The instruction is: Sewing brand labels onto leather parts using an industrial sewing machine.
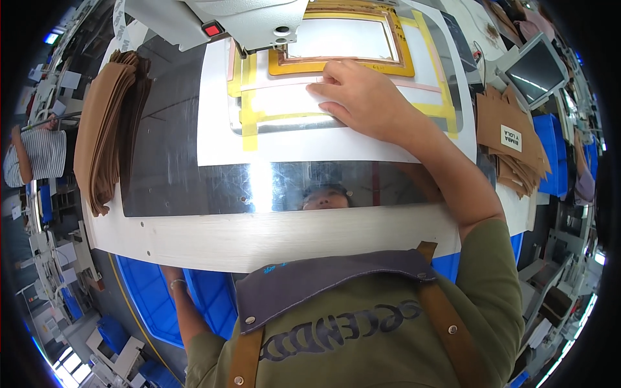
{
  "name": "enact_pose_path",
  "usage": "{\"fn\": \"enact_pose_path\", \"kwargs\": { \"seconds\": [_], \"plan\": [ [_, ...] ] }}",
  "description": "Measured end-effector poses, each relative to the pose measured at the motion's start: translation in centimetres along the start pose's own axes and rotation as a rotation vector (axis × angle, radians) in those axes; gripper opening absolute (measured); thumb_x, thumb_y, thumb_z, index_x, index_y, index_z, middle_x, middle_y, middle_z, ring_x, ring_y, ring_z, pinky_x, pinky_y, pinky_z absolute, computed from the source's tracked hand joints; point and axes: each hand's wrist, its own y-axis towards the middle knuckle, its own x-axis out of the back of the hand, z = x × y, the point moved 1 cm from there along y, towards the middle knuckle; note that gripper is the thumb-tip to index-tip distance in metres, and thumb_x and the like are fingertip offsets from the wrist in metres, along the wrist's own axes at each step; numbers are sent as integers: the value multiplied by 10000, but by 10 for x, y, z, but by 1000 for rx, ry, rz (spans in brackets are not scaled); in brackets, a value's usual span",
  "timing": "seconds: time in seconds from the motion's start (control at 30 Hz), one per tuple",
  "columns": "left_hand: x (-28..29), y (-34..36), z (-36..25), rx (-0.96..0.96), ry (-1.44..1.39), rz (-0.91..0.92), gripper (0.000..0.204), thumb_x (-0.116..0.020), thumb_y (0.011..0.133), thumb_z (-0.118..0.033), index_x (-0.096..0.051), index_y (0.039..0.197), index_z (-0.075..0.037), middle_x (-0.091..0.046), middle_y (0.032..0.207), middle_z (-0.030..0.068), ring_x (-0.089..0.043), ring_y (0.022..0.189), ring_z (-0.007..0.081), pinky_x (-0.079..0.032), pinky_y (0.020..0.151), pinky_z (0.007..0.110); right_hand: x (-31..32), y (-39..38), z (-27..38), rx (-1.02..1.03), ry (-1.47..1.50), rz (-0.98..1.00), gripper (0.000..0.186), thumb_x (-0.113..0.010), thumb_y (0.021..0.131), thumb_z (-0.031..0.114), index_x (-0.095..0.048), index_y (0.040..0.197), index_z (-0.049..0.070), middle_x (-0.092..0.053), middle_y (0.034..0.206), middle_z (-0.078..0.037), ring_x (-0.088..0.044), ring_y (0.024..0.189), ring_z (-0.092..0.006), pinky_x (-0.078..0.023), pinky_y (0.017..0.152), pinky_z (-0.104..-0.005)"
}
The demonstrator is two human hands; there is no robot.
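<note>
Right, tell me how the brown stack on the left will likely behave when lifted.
The brown stack may slip apart: it is many layers, with no band showing around it. Single layers will probably flex, since their edges look thin and uneven. It seems unlikely to roll, given its broad, flat face.

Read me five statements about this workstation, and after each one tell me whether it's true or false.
1. The right hand is at the near side of the yellow frame. True.
2. Both hands are at the yellow frame. False: the left forearm reaches down past the near edge of the table, and its hand is hidden.
3. A stack of brown pieces is at the left of the table. True.
4. All the brown pieces are in that stack. False: a second brown pile is at the right.
5. Yellow tape shows left and right of the frame. True.
</note>
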Motion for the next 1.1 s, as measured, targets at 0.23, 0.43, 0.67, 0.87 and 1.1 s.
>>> {"fn": "enact_pose_path", "kwargs": {
  "seconds": [0.23, 0.43, 0.67, 0.87, 1.1],
  "plan": [
    [-4, -2, 0, -25, -202, 62, 322, -618, 1017, -113, -715, 1278, 49, -740, 1266, 244, -703, 1161, 390, -545, 1017, 460, 3, -1, 2, 5, -8, -11, 221, -757, 962, 199, -776, 1145, 77, -644, 1041, -86, -631, 1034, -254, -563, 876, -363],
    [53, 2, -3, -34, -196, -286, 348, -616, 1060, -157, -704, 1333, 41, -728, 1322, 228, -708, 1173, 371, -544, 1041, 459, -11, 12, -3, 138, -88, -84, 110, -740, 905, 88, -745, 1005, 43, -663, 957, -84, -673, 930, -254, -566, 771, -370],
    [200, -10, -359, -536, -611, -554, 343, -543, 1118, -174, -705, 1244, 101, -725, 1268, 189, -719, 1125, 252, -600, 965, 331, -14, 4, -13, 142, -184, -188, 36, -730, 804, 57, -695, 807, 61, -656, 862, -45, -678, 833, -225, -556, 723, -361],
    [143, -108, -544, -779, -1012, 832, 479, -481, 1157, -313, -594, 1478, 25, -689, 1401, 172, -727, 1144, 219, -581, 926, 315, 22, 8, -4, 132, -111, -371, 111, -778, 850, 45, -750, 957, 49, -735, 949, -66, -724, 852, -244, -576, 706, -364],
    [107, -144, -625, -534, -1186, 1471, 623, -502, 1148, -390, -407, 1610, 16, -632, 1470, 174, -717, 1154, 211, -584, 906, 289, 44, 7, -11, 58, 44, -449, 146, -773, 890, 41, -764, 1035, 50, -785, 1009, -85, -763, 900, -265, -601, 771, -350]
  ]
}}
